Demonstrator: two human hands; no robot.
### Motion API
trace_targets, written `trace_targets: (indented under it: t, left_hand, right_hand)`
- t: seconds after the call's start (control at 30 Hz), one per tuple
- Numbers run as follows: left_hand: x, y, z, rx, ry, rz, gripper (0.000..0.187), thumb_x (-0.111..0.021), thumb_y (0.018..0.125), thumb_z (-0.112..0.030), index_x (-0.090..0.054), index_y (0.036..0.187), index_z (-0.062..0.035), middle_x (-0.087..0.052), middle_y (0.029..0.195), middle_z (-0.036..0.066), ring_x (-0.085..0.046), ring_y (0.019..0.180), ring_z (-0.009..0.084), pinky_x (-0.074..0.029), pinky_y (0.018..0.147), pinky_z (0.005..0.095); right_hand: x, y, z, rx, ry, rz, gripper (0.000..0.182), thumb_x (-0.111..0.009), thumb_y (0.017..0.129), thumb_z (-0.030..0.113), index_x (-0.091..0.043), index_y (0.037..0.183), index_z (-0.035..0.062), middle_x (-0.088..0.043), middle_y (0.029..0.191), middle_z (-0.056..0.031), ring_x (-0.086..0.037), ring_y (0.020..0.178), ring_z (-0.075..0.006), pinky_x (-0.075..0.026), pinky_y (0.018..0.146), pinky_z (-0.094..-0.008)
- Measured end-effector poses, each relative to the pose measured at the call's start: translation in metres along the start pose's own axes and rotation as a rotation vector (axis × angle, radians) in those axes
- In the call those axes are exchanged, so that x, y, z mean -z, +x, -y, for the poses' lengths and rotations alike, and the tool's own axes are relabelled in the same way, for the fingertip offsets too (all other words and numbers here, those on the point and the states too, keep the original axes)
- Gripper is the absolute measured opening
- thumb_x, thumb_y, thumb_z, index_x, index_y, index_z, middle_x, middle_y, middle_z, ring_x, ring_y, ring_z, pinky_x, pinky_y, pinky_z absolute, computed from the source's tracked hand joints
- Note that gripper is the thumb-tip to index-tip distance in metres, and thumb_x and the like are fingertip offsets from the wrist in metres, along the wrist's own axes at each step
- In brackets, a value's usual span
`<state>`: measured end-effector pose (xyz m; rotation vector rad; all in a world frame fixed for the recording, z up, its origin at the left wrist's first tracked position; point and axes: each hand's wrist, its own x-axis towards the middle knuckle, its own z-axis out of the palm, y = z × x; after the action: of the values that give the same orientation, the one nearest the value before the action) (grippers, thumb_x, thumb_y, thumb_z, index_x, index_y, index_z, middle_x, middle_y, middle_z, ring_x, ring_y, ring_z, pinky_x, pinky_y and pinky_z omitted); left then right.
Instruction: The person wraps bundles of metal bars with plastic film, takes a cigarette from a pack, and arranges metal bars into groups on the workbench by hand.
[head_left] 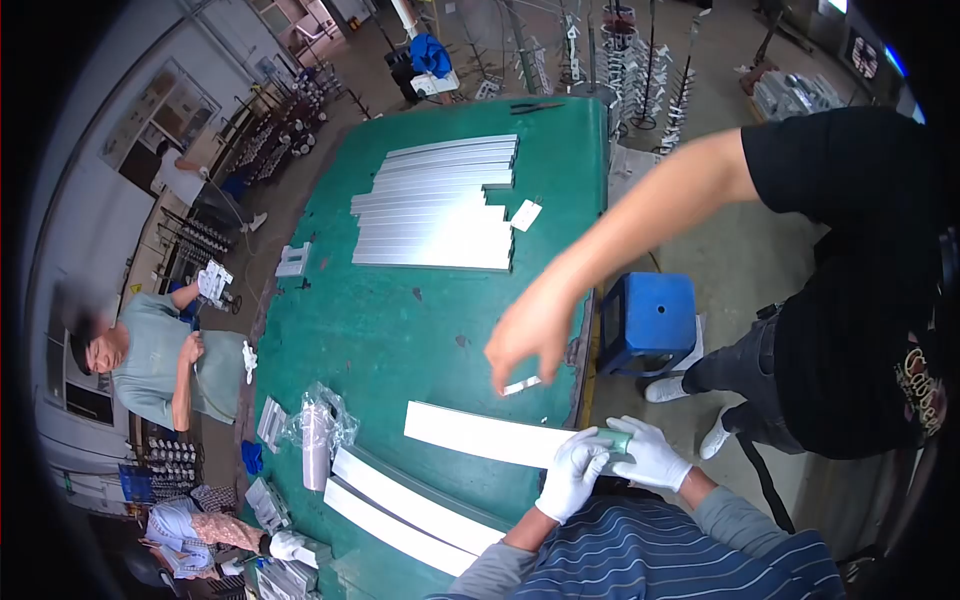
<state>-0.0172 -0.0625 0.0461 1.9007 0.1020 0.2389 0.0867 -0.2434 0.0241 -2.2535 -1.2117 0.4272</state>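
Note:
Both my hands wear white gloves and meet at the table's near edge. My right hand [652,456] is closed around a small green piece [614,441], whose kind I cannot make out. My left hand [572,476] pinches at the green piece's left side, its fingers partly covering it. A long pale metal strip [480,434] lies on the table, and its right end runs behind my left hand. To the lower left, two more long metal strips [400,525] lie side by side.
A co-worker's bare hand [535,330] reaches over the green table [400,330] from the right with a small silvery piece [522,385]. Farther back lie many metal profiles [435,215]. A plastic-wrapped roll [317,440] lies left. A blue stool [650,318] stands right. Other people work left.

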Motion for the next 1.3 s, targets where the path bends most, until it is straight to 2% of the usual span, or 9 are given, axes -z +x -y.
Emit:
trace_targets:
  t: [0.13, 0.3, 0.43, 0.63, 0.8, 0.93, 0.97, 1.1, 1.3]
  left_hand:
    - [-0.003, -0.005, 0.004, -0.006, 0.035, -0.026, 0.009, -0.066, 0.094, -0.015, -0.064, 0.097, -0.0065, -0.070, 0.111, 0.007, -0.061, 0.120, 0.0330, -0.047, 0.097, 0.0424]
    - [0.000, -0.001, 0.009, 0.024, 0.043, 0.003, 0.008, -0.066, 0.095, -0.013, -0.063, 0.094, -0.0060, -0.070, 0.113, 0.007, -0.061, 0.120, 0.0338, -0.046, 0.101, 0.0421]
    - [0.009, 0.003, 0.004, -0.085, 0.124, -0.056, 0.009, -0.066, 0.093, -0.015, -0.063, 0.090, -0.0067, -0.070, 0.112, 0.006, -0.062, 0.116, 0.0329, -0.046, 0.098, 0.0410]
    - [0.011, 0.015, 0.033, -0.107, 0.152, 0.004, 0.010, -0.067, 0.091, -0.016, -0.062, 0.090, -0.0075, -0.070, 0.109, 0.006, -0.063, 0.112, 0.0321, -0.047, 0.095, 0.0406]
    - [0.002, 0.024, 0.050, -0.079, 0.191, 0.061, 0.012, -0.068, 0.089, -0.016, -0.061, 0.091, -0.0073, -0.070, 0.106, 0.005, -0.064, 0.108, 0.0311, -0.047, 0.093, 0.0401]
    - [0.000, 0.032, 0.053, -0.170, 0.357, 0.022, 0.012, -0.068, 0.087, -0.016, -0.059, 0.090, -0.0077, -0.068, 0.102, 0.005, -0.064, 0.103, 0.0297, -0.047, 0.092, 0.0403]
    - [0.000, 0.032, 0.054, -0.171, 0.360, 0.034, 0.012, -0.068, 0.087, -0.016, -0.059, 0.090, -0.0077, -0.068, 0.102, 0.005, -0.064, 0.103, 0.0297, -0.047, 0.092, 0.0403]
    - [-0.001, 0.029, 0.059, -0.177, 0.369, 0.086, 0.013, -0.069, 0.087, -0.015, -0.060, 0.094, -0.0087, -0.069, 0.103, 0.003, -0.064, 0.107, 0.0287, -0.047, 0.095, 0.0407]
    - [-0.003, 0.028, 0.064, -0.216, 0.447, 0.114, 0.015, -0.070, 0.087, -0.015, -0.059, 0.097, -0.0101, -0.068, 0.105, 0.002, -0.064, 0.107, 0.0275, -0.047, 0.097, 0.0426]
  right_hand:
    - [-0.001, -0.002, 0.005, -0.058, 0.023, 0.057, 0.049, -0.069, 0.079, 0.027, -0.067, 0.124, 0.0082, -0.064, 0.132, -0.0100, -0.060, 0.119, -0.0368, -0.047, 0.100, -0.0409]
    - [0.001, 0.010, 0.001, -0.039, 0.174, 0.067, 0.050, -0.067, 0.079, 0.023, -0.066, 0.127, 0.0069, -0.063, 0.135, -0.0112, -0.058, 0.122, -0.0371, -0.046, 0.102, -0.0414]
    - [0.008, 0.016, 0.014, -0.109, 0.217, 0.036, 0.050, -0.065, 0.079, 0.017, -0.065, 0.128, 0.0064, -0.061, 0.137, -0.0119, -0.056, 0.123, -0.0372, -0.046, 0.102, -0.0414]
    - [-0.001, 0.023, -0.010, -0.081, 0.057, 0.074, 0.051, -0.062, 0.079, 0.013, -0.063, 0.129, 0.0049, -0.060, 0.139, -0.0140, -0.056, 0.125, -0.0369, -0.045, 0.103, -0.0409]
    - [-0.012, 0.034, -0.040, -0.071, 0.020, 0.156, 0.059, -0.063, 0.079, 0.011, -0.058, 0.137, 0.0030, -0.059, 0.140, -0.0182, -0.055, 0.127, -0.0361, -0.043, 0.107, -0.0397]
    - [-0.017, 0.042, -0.073, -0.052, 0.623, 0.340, 0.055, -0.061, 0.091, 0.023, -0.054, 0.142, 0.0012, -0.055, 0.146, -0.0154, -0.054, 0.130, -0.0304, -0.040, 0.110, -0.0363]
    - [-0.015, 0.045, -0.074, -0.056, 0.632, 0.332, 0.055, -0.061, 0.091, 0.023, -0.054, 0.142, 0.0012, -0.055, 0.146, -0.0154, -0.054, 0.130, -0.0304, -0.040, 0.110, -0.0363]
    - [-0.009, 0.053, -0.064, -0.342, 1.047, 0.441, 0.059, -0.053, 0.101, 0.042, -0.052, 0.143, -0.0003, -0.054, 0.147, -0.0129, -0.052, 0.131, -0.0249, -0.037, 0.112, -0.0338]
    - [-0.029, 0.050, -0.065, -0.587, 1.039, 0.444, 0.065, -0.043, 0.105, 0.052, -0.054, 0.141, -0.0020, -0.057, 0.144, -0.0123, -0.053, 0.128, -0.0216, -0.037, 0.111, -0.0330]
